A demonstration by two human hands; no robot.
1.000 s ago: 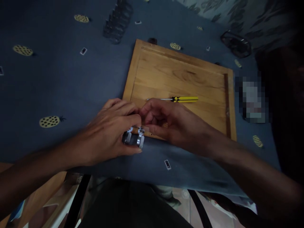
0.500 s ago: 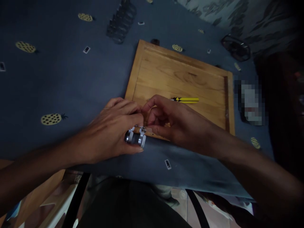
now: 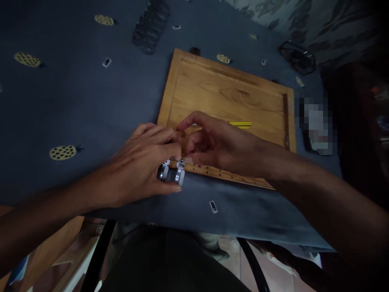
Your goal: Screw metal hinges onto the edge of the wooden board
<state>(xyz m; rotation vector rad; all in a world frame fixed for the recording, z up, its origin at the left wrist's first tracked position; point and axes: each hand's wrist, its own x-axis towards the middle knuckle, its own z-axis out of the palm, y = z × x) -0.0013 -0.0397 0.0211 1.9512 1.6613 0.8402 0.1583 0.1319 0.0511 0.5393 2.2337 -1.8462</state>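
Note:
My left hand [image 3: 146, 160] grips a shiny metal fitting [image 3: 179, 173] with two curved arms, its thumb below and fingers over the top. The fitting sits at the near left edge of a wooden board [image 3: 200, 89] with a raised rim. Close beside it, my right hand [image 3: 212, 144] has its fingers curled, with thumb and index by the fitting. Anything between those fingertips is too small to make out. Beyond the right hand lies a yellow-handled tool [image 3: 241, 124] like small pliers, its front part hidden by the hand.
The board rests on a dark blue pineapple-print tablecloth [image 3: 75, 101]. A dark ridged plastic piece [image 3: 152, 26] lies at the back left. Dark-framed glasses [image 3: 298, 59] lie at the back right, and a blurred-out item [image 3: 319, 125] is right of the board.
My right hand has shifted slightly up and left and covers more of the yellow-handled tool. A row of holes along the board's near edge now shows. The left hand keeps its grip.

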